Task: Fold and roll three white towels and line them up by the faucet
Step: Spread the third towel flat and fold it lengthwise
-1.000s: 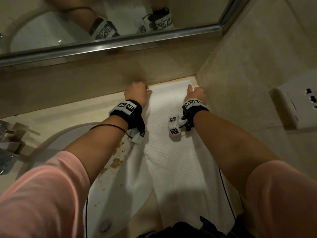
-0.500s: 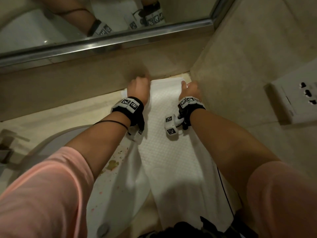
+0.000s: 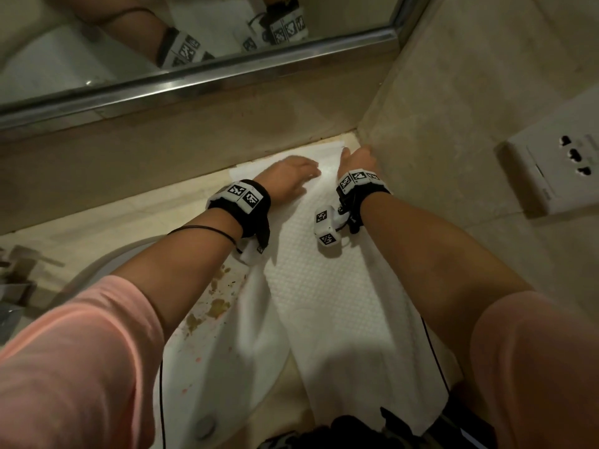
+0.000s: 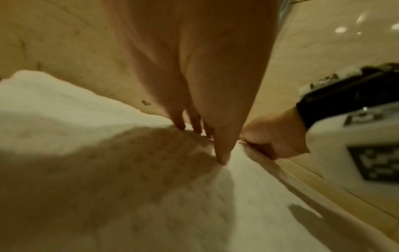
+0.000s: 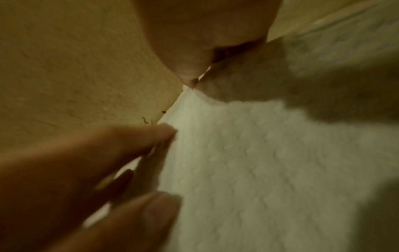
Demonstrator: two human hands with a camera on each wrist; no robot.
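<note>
White towel runs lengthwise near to far; left hand presses flat on its far end, right hand pinches the far-right corner.

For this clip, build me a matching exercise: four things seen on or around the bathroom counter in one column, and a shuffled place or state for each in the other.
Things:
1. white waffle-textured towel
2. left hand
3. right hand
4. white wall socket plate

Places or states:
A. fixed on the tiled side wall
B. fingers straight, pressing flat on the towel
C. at the towel's far corner, next to the side wall
D. spread lengthwise on the counter, near end hanging over its front edge

Pairs: 1-D, 2-B, 3-C, 4-A
</note>
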